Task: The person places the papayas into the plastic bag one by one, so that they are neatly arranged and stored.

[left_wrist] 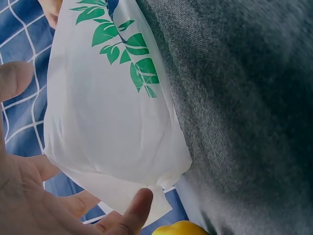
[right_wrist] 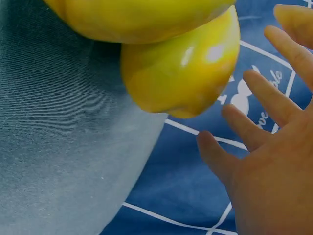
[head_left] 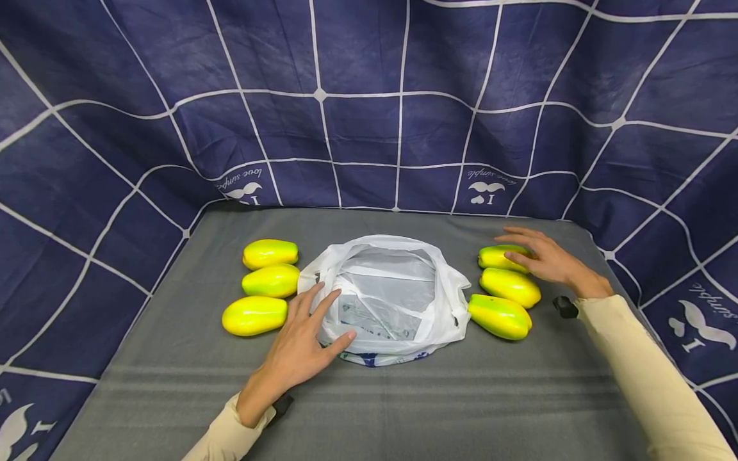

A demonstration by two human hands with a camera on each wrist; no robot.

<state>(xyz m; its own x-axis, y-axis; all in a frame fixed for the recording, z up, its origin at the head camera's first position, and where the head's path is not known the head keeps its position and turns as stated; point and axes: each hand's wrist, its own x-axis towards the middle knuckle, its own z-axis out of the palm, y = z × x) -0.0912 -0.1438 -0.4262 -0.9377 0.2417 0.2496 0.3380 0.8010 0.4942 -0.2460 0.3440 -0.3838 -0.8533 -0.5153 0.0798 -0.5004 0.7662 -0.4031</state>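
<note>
A white plastic bag (head_left: 452,282) stands with its mouth spread wide on the grey cloth. My left hand (head_left: 302,349) is at its left rim, fingers apart; in the left wrist view a fingertip (left_wrist: 142,203) overlaps the bag's edge, and I cannot tell whether it presses there. Green leaves are printed on the bag's side (left_wrist: 105,122). To the right, my right hand (head_left: 544,256) hovers over the farthest yellow-green papaya (head_left: 496,257), fingers extended. Nearer lie a second papaya (head_left: 510,287) and a third papaya (head_left: 500,317), the latter against the bag. The right wrist view shows spread fingers (right_wrist: 274,100) beside a papaya (right_wrist: 181,73).
Left of the bag, three more papayas lie in a column: a far papaya (head_left: 270,253), a middle papaya (head_left: 271,280) and a near papaya (head_left: 254,315). A grey cloth (head_left: 380,410) covers the table. Blue curtains (head_left: 363,128) with white lines enclose the back and sides.
</note>
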